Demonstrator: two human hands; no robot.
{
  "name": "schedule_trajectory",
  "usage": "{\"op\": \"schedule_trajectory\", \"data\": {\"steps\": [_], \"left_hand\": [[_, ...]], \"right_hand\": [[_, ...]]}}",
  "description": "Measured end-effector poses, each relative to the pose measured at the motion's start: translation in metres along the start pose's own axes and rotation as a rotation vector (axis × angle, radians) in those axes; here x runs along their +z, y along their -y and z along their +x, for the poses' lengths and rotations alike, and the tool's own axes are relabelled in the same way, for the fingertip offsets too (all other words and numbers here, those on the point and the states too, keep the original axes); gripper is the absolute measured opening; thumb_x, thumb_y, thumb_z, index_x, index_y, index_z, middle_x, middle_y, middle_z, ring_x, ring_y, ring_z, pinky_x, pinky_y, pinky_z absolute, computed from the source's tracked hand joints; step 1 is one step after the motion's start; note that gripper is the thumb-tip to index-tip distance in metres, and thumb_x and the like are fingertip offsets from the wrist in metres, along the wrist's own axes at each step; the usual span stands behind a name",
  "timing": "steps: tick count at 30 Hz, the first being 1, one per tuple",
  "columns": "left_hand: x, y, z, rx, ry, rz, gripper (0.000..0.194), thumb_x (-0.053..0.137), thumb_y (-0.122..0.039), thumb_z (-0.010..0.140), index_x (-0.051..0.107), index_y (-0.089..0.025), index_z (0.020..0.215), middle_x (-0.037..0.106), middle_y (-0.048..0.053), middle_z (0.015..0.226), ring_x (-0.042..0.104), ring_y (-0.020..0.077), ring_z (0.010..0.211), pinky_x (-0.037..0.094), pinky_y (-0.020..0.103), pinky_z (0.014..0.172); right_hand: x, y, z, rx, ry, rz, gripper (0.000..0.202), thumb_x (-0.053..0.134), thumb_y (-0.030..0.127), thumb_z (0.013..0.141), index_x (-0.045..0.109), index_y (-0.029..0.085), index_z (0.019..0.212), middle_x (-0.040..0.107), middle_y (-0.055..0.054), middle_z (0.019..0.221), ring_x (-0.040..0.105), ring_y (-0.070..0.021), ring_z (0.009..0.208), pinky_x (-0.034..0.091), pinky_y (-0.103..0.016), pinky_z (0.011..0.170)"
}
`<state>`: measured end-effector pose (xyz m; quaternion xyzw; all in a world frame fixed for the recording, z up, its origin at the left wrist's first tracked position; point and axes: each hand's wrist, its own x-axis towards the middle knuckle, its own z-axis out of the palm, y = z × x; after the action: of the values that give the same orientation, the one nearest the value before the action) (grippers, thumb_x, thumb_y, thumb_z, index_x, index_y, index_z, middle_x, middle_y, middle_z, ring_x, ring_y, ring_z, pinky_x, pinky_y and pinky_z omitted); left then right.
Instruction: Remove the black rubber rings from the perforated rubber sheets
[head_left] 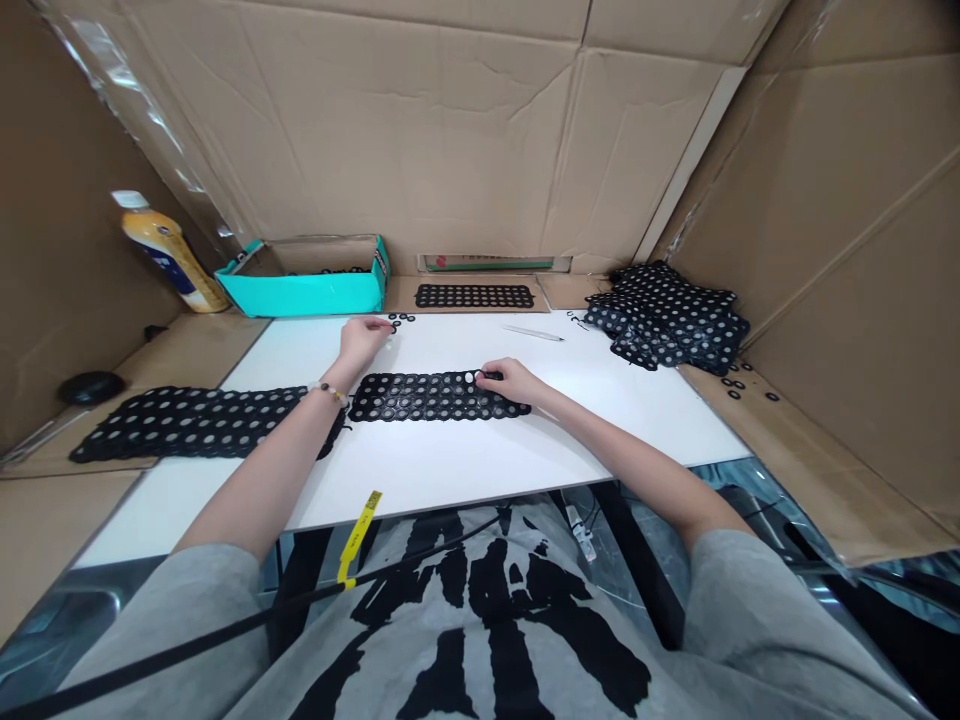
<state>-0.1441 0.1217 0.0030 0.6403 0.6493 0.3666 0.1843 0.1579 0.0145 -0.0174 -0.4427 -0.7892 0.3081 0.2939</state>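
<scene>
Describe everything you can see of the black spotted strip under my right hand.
The black strip is an oblong sheet with slightly wavy edges and rows of pale round spots. It looks like slightly shiny rubber or plastic. It lies flat, long sides running left to right, on the white tabletop. The right hand touches it near its right end, beside one brighter white spot.
</scene>
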Motion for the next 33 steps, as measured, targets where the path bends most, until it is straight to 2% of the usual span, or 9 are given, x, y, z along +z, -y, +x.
{"op": "schedule_trajectory", "data": {"steps": [6,8,12,14,20,25,29,31,33], "left_hand": [[0.009,-0.002,0.003,0.133,0.067,-0.074,0.041,0.057,-0.023,0.078,0.064,-0.009,0.117,0.073,0.008,0.093,0.06,0.0197,0.087,0.043,0.031,0.083],[0.01,-0.014,-0.005,0.25,0.226,-0.044,0.037,0.059,-0.03,0.078,0.069,-0.012,0.108,0.072,0.006,0.084,0.06,0.0183,0.078,0.044,0.029,0.076],[0.014,-0.05,-0.038,0.487,0.675,0.029,0.039,0.064,-0.048,0.076,0.075,-0.015,0.095,0.066,0.003,0.069,0.054,0.0158,0.065,0.04,0.027,0.064],[0.02,-0.065,-0.056,0.567,0.756,0.041,0.042,0.068,-0.051,0.074,0.074,-0.016,0.096,0.063,0.001,0.069,0.051,0.0147,0.063,0.037,0.026,0.06],[0.036,-0.075,-0.075,0.612,0.705,0.073,0.037,0.068,-0.053,0.074,0.065,-0.016,0.069,0.051,-0.003,0.056,0.042,0.0124,0.056,0.03,0.026,0.055],[0.032,-0.07,-0.065,0.533,0.745,-0.008,0.037,0.069,-0.049,0.073,0.073,-0.016,0.088,0.069,0.004,0.073,0.058,0.0167,0.066,0.041,0.027,0.063],[0.023,-0.061,-0.046,0.388,0.768,-0.042,0.044,0.075,-0.046,0.064,0.076,-0.017,0.097,0.074,0.006,0.078,0.064,0.0208,0.071,0.046,0.03,0.068],[0.017,-0.049,-0.033,0.318,0.675,-0.021,0.037,0.077,-0.044,0.061,0.077,-0.018,0.087,0.074,0.006,0.075,0.064,0.022,0.07,0.047,0.032,0.067],[0.01,-0.033,-0.02,0.249,0.469,0.035,0.024,0.076,-0.039,0.06,0.075,-0.018,0.072,0.072,0.007,0.071,0.063,0.0232,0.07,0.046,0.033,0.067]], "right_hand": [[0.0,0.001,-0.001,0.019,0.001,0.031,0.023,0.056,0.036,0.081,0.066,0.015,0.074,0.064,-0.001,0.073,0.052,-0.0149,0.073,0.037,-0.026,0.072],[0.0,0.001,-0.001,0.031,-0.006,0.06,0.022,0.056,0.035,0.08,0.066,0.015,0.076,0.064,-0.001,0.075,0.053,-0.015,0.075,0.037,-0.026,0.074],[0.0,0.001,0.0,0.045,-0.012,0.113,0.021,0.056,0.034,0.078,0.065,0.015,0.078,0.064,0.0,0.075,0.052,-0.0151,0.075,0.037,-0.027,0.075],[0.0,0.001,0.001,0.05,-0.019,0.132,0.021,0.056,0.033,0.078,0.065,0.015,0.077,0.063,0.0,0.074,0.052,-0.0148,0.075,0.037,-0.027,0.074],[0.001,0.008,-0.002,0.064,-0.046,0.091,0.032,0.063,0.046,0.076,0.069,0.015,0.082,0.061,0.001,0.071,0.049,-0.0134,0.07,0.035,-0.025,0.068],[0.001,0.008,-0.003,0.077,-0.035,0.045,0.035,0.064,0.049,0.075,0.067,0.014,0.073,0.056,0.003,0.063,0.044,-0.0113,0.065,0.032,-0.024,0.064],[0.001,0.006,-0.001,0.052,-0.027,0.034,0.034,0.062,0.049,0.077,0.065,0.015,0.072,0.057,0.002,0.064,0.044,-0.0118,0.065,0.033,-0.024,0.064],[0.001,0.006,-0.001,0.053,-0.014,0.024,0.032,0.062,0.047,0.077,0.064,0.015,0.071,0.057,0.002,0.065,0.045,-0.0121,0.066,0.033,-0.025,0.065],[0.0,0.006,-0.001,0.049,0.009,0.01,0.03,0.063,0.045,0.076,0.064,0.016,0.07,0.057,0.002,0.065,0.045,-0.0121,0.066,0.032,-0.025,0.066]]}}
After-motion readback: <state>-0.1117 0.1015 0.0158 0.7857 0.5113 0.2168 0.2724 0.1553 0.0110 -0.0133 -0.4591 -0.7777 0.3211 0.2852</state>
